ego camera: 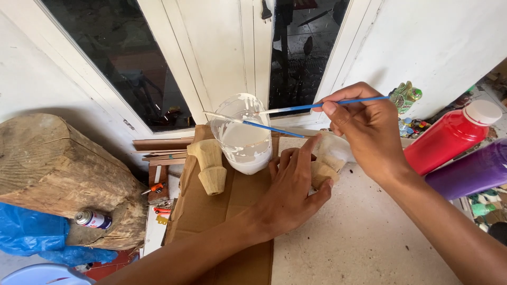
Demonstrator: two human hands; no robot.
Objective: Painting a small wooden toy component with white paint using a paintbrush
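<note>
My left hand [293,192] grips a small carved wooden piece [328,158], partly coated in white paint. My right hand [367,129] pinches a thin blue-handled paintbrush [317,106], its tip reaching into a clear plastic cup [243,134] of white paint. A second blue brush [274,129] rests in the cup. Left of the cup a bare wooden carved piece [209,164] stands on a sheet of brown cardboard [211,211].
A red paint bottle [449,138] and a purple one [472,171] lie at the right. A big log [53,174] with a spray can [92,218] on it sits left, above blue plastic [31,232]. White glass doors [211,58] stand behind.
</note>
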